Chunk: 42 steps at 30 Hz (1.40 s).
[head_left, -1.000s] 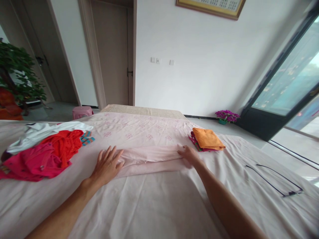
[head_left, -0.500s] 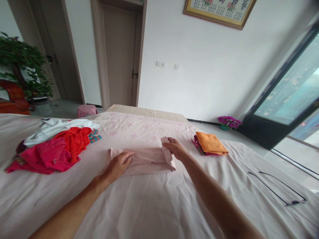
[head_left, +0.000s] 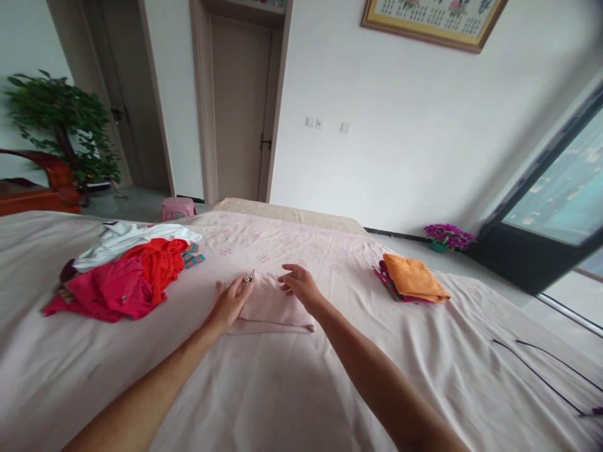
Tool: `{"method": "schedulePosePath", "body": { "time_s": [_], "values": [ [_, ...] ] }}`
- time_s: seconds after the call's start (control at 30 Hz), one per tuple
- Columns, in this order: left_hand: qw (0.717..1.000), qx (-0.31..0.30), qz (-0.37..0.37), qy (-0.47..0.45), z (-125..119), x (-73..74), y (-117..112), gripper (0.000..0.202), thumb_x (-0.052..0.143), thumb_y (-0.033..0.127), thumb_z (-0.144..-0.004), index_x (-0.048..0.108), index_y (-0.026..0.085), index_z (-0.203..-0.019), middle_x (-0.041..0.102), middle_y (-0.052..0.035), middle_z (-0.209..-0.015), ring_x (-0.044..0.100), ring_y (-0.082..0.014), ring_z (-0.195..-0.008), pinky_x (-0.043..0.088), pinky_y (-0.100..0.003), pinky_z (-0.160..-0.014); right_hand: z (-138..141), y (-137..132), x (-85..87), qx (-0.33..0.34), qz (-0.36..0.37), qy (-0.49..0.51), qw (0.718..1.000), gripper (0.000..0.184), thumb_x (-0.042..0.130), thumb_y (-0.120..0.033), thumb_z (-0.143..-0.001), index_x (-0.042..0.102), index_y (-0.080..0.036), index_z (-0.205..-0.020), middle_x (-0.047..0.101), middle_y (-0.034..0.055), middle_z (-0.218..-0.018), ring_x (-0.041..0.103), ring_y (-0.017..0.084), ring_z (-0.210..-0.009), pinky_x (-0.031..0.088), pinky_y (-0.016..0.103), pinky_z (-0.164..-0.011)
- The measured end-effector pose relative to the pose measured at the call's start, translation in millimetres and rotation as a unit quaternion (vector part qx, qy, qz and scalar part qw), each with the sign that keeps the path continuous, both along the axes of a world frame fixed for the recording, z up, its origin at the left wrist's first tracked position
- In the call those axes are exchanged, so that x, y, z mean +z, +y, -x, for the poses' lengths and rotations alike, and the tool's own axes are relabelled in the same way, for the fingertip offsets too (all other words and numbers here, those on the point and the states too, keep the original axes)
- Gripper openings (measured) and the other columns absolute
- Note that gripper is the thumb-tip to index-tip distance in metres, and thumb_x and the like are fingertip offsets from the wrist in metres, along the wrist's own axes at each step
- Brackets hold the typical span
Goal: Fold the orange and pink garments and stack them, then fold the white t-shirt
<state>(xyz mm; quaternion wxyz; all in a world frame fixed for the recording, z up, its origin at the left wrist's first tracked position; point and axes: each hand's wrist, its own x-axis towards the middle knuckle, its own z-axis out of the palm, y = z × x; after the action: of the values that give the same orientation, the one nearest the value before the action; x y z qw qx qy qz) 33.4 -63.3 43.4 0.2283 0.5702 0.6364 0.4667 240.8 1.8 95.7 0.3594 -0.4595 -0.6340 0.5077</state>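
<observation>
A pale pink garment [head_left: 276,307] lies folded into a small rectangle on the pink bed sheet [head_left: 292,389] in the middle of the view. My left hand [head_left: 233,300] rests flat on its left edge, fingers stretched out, with a small metal piece showing at the fingertips. My right hand [head_left: 298,284] hovers just over the far right corner of the fold, fingers loosely spread and holding nothing.
A heap of red, pink and white clothes [head_left: 122,276] lies to the left. A folded orange cloth [head_left: 412,276] sits on a striped one to the right. A thin black cord [head_left: 546,370] lies near the right edge. Beyond the bed are a door, a plant and a pink stool [head_left: 176,207].
The long pink garment has been folded over from the right into a short rectangle. My right hand has let go of the folded end; my left hand has shifted to the fold's left edge.
</observation>
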Motion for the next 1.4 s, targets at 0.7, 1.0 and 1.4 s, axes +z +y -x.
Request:
{"method": "schedulePosePath", "body": {
  "time_s": [0.7,1.0,1.4],
  "values": [
    [0.999,0.016,0.000,-0.030,-16.8,4.9,-12.3,0.068,0.052,0.022,-0.077,0.044,0.017,-0.144,0.072,-0.0050,-0.093,0.068,-0.0187,-0.081,0.052,-0.032,-0.077,-67.0,1.5,-62.8,-0.087,-0.271,-0.238,0.929,0.033,0.052,-0.024,-0.090,0.067,-0.022,-0.120,0.066,0.0074,-0.118,0.060,0.020,-0.112,0.046,0.033,-0.099],
    [0.994,-0.033,-0.016,-0.107,-20.8,6.7,-14.8,0.068,0.053,0.024,-0.078,0.044,0.016,-0.145,0.072,-0.0089,-0.110,0.069,-0.0198,-0.092,0.053,-0.032,-0.083,-68.9,0.8,-62.9,-0.074,-0.284,-0.213,0.932,0.029,0.053,-0.023,-0.090,0.069,-0.021,-0.113,0.067,0.0077,-0.115,0.062,0.020,-0.108,0.046,0.031,-0.099],
    [0.990,-0.052,-0.009,-0.132,-22.0,1.5,-12.5,0.064,0.058,0.024,-0.078,0.050,0.018,-0.141,0.071,-0.0087,-0.115,0.069,-0.0201,-0.094,0.053,-0.031,-0.085,-69.2,-6.8,-59.0,-0.067,-0.376,-0.163,0.910,0.026,0.052,-0.019,-0.088,0.070,-0.022,-0.106,0.069,0.0071,-0.111,0.062,0.021,-0.106,0.048,0.036,-0.097]
  ]
}}
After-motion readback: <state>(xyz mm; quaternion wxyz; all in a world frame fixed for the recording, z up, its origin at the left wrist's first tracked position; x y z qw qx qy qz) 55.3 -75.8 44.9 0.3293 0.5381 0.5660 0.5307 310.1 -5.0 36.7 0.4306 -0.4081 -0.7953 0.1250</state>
